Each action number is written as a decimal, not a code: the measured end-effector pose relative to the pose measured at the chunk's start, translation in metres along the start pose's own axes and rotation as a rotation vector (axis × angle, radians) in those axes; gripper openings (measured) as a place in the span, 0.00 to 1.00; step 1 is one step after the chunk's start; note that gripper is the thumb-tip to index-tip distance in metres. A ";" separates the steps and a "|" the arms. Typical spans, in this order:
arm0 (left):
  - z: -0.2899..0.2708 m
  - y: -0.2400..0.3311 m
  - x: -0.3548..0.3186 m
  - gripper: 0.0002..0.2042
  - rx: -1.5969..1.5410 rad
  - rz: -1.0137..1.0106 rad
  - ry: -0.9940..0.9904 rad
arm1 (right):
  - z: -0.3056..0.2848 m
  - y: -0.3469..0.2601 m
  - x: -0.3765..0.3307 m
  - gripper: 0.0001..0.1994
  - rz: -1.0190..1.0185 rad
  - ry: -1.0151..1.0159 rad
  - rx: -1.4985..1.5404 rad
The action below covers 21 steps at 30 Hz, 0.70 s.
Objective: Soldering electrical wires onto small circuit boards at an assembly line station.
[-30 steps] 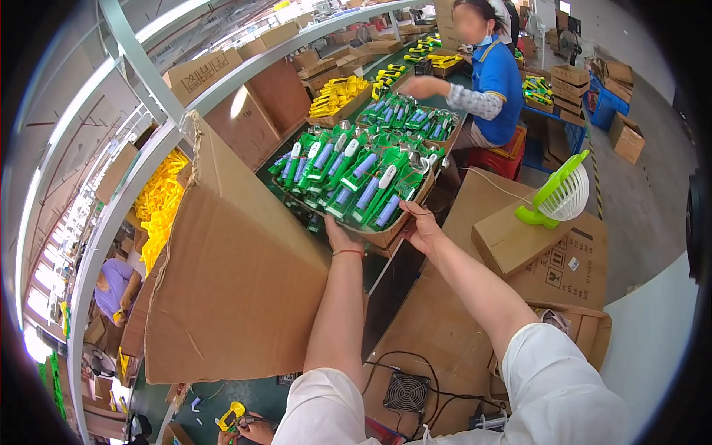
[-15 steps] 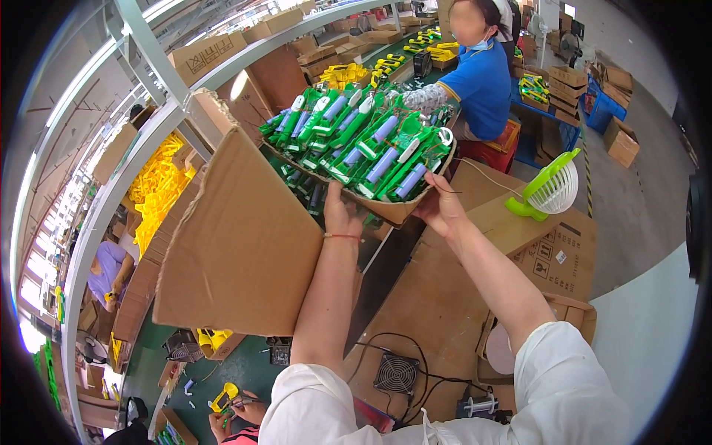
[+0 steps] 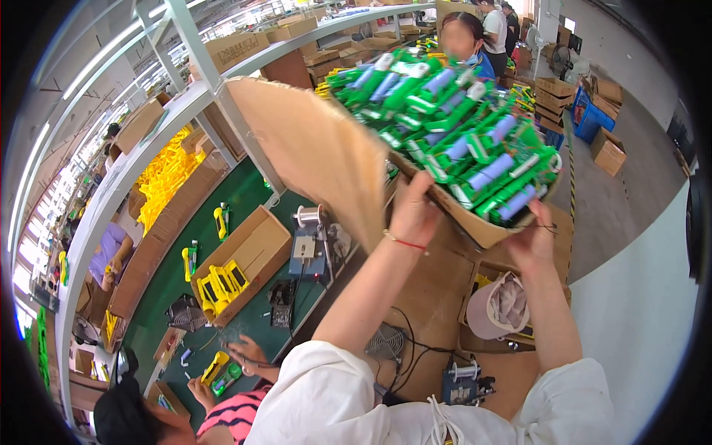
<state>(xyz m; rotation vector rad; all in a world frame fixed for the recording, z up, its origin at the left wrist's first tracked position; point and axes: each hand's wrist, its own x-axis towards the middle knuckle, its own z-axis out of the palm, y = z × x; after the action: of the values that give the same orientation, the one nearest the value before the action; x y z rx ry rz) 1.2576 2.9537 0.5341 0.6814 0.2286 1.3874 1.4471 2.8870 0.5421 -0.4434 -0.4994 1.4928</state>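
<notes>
I hold up a cardboard box (image 3: 486, 226) with both hands, tilted and raised high in front of me. It is filled with several green packs (image 3: 452, 126) holding white and purple cylinders. My left hand (image 3: 412, 211) grips the box's underside near its big open flap (image 3: 319, 148). My right hand (image 3: 531, 241) supports the lower right edge of the box.
Below lies a green workbench (image 3: 245, 200) with a soldering unit (image 3: 304, 248), a cardboard box of yellow parts (image 3: 237, 263) and a small fan (image 3: 384, 345). A metal shelf rail (image 3: 141, 156) curves on the left. One person sits at the lower left, another stands beyond the box.
I have lifted the box higher and closer, tilting it. The flap has swung up, uncovering the green workbench below.
</notes>
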 end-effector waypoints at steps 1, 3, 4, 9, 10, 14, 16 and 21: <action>0.022 -0.004 -0.026 0.22 -0.008 -0.008 -0.032 | -0.002 -0.010 -0.031 0.24 -0.055 0.081 0.034; 0.062 -0.013 -0.084 0.22 -0.023 -0.030 -0.083 | -0.005 -0.030 -0.105 0.22 -0.140 0.065 0.021; 0.081 -0.022 -0.110 0.21 -0.025 -0.048 -0.105 | -0.011 -0.040 -0.142 0.22 -0.171 0.080 0.016; 0.164 -0.067 -0.273 0.19 0.000 -0.153 -0.164 | -0.020 -0.079 -0.347 0.22 -0.301 0.221 -0.047; 0.180 -0.075 -0.309 0.21 -0.037 -0.209 -0.164 | -0.024 -0.087 -0.388 0.22 -0.302 0.224 -0.049; 0.247 -0.102 -0.456 0.20 -0.058 -0.308 -0.114 | -0.029 -0.114 -0.551 0.22 -0.344 0.242 -0.057; 0.274 -0.112 -0.524 0.20 -0.051 -0.276 -0.132 | -0.023 -0.123 -0.627 0.23 -0.344 0.279 -0.076; 0.337 -0.098 -0.725 0.23 -0.039 -0.221 -0.127 | -0.007 -0.122 -0.825 0.24 -0.349 0.280 -0.072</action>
<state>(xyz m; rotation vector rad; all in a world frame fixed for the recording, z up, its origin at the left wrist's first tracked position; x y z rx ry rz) 1.3742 2.1578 0.5722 0.6880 0.1700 1.1303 1.5406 2.0583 0.5714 -0.5797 -0.3854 1.0598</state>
